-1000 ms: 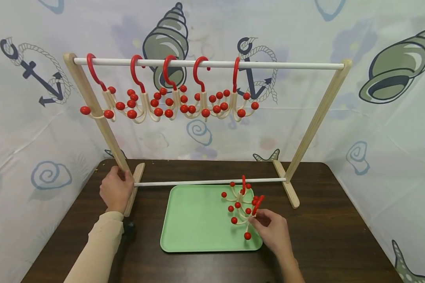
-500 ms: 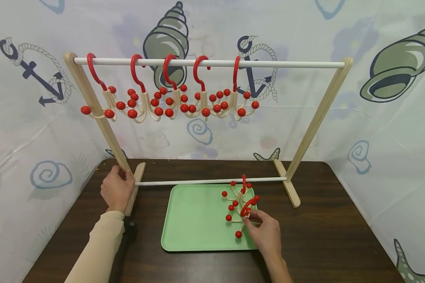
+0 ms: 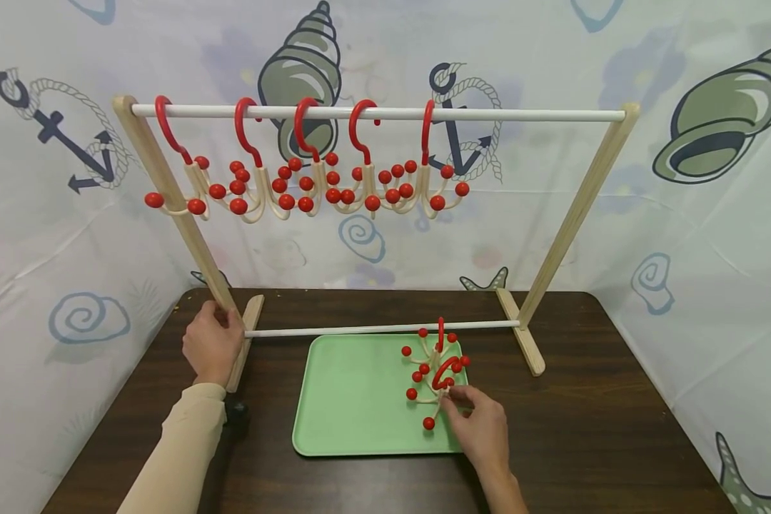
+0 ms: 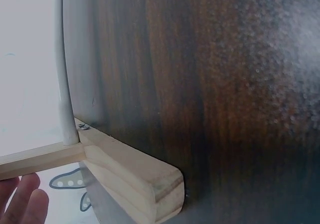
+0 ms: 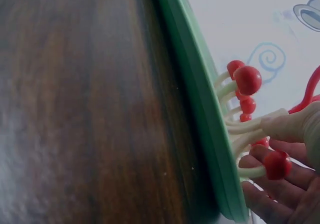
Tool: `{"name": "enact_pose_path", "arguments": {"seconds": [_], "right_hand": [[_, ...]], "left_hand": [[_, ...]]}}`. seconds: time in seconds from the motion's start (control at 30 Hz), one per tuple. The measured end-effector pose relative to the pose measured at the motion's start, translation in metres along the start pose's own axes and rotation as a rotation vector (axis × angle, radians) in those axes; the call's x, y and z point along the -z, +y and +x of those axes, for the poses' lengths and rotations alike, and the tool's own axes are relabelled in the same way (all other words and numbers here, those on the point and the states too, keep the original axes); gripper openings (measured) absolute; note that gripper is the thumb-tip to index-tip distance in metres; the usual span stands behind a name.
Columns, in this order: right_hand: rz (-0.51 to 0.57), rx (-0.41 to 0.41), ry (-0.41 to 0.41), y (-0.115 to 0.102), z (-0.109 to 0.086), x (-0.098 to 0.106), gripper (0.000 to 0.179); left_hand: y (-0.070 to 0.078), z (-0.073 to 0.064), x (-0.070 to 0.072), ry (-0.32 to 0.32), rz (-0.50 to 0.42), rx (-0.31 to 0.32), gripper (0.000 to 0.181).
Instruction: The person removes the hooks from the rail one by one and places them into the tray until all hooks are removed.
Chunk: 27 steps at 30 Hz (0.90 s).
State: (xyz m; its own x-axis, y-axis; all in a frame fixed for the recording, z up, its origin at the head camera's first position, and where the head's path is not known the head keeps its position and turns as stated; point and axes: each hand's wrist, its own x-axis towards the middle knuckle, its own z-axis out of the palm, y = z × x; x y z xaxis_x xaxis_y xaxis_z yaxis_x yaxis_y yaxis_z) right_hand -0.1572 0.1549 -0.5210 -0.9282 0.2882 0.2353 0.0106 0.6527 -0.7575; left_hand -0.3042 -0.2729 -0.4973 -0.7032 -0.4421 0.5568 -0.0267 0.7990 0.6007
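In the head view my left hand (image 3: 213, 344) grips the foot of the wooden rack's left post (image 3: 193, 235); its fingertips show behind the post in the left wrist view. My right hand (image 3: 483, 427) pinches the cream stem of a hanger (image 5: 272, 124) with a red hook and curved prongs tipped with red balls. This hanger tilts over the right side of a green tray (image 3: 347, 400). Just behind it is a second such hanger (image 3: 440, 335), its prongs overlapping the held one's in the head view. My other right fingers spread below the prongs.
Several matching hangers (image 3: 366, 143) hang from the rack's white top rod (image 3: 527, 115), towards its left and middle. A white lower rod (image 3: 360, 330) runs behind the tray. The right post (image 3: 578, 207) stands on a wooden foot (image 3: 527, 343) on the dark table (image 3: 591, 442).
My right hand has moved left over the tray with the hanger, whose red hook now leans further over. My left hand stays on the post.
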Motion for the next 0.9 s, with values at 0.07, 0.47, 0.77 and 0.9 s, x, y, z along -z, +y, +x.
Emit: {"name": "enact_pose_path", "arguments": {"seconds": [0.07,0.47,0.77,0.9], "right_hand": [[0.004,-0.005,-0.004,0.0,0.0,0.002,0.011],[0.046,-0.034,0.022,-0.006,0.003,0.034,0.013],[0.121,0.061,0.156,-0.03,0.019,0.08,0.011],[0.158,0.158,0.196,-0.051,0.03,0.101,0.012]], "left_hand": [[0.0,0.0,-0.001,0.003,0.003,0.001,0.025],[0.0,0.0,0.0,-0.009,0.004,0.013,0.024],[0.001,0.001,0.001,-0.009,-0.005,-0.001,0.025],[0.001,0.0,0.001,-0.008,0.004,0.004,0.024]]}}
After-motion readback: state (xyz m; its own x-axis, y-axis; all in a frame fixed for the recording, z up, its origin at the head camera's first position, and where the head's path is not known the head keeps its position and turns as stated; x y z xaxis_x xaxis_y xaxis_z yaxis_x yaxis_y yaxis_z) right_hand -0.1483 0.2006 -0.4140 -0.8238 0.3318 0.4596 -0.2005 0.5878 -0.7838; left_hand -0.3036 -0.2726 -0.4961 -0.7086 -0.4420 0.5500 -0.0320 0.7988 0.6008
